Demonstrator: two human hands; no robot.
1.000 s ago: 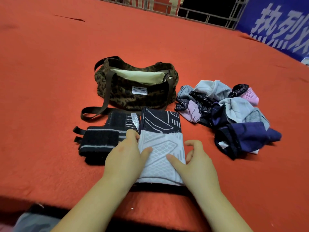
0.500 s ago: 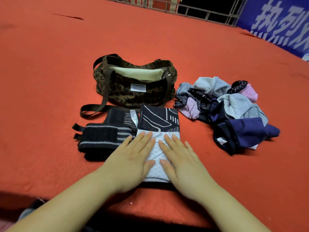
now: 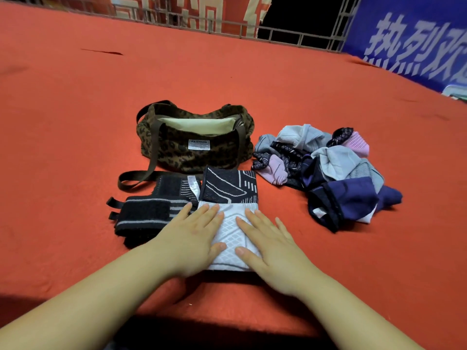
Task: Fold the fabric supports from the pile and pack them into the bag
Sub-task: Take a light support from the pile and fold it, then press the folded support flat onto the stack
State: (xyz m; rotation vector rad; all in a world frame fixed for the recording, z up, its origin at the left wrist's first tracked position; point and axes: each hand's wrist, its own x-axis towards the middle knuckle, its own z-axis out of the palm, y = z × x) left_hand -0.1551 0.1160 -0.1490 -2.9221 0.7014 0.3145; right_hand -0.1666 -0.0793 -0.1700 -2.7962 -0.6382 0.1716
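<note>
A black-and-white patterned fabric support lies flat on the red cloth in front of me. My left hand and my right hand rest palm-down on its white near half, fingers spread, holding nothing. To its left sits a black support with grey stripes and a Velcro patch. The leopard-print bag stands open behind them, its pale lining showing. The pile of loose supports, grey, pink, black and navy, lies to the right.
The bag's brown strap trails onto the red cloth toward the black support. The table's near edge runs under my forearms. A metal railing and a blue banner stand at the far side.
My hands went from gripping the support's white half with curled fingers to lying flat on it with fingers spread. Since half a second ago they have barely moved.
</note>
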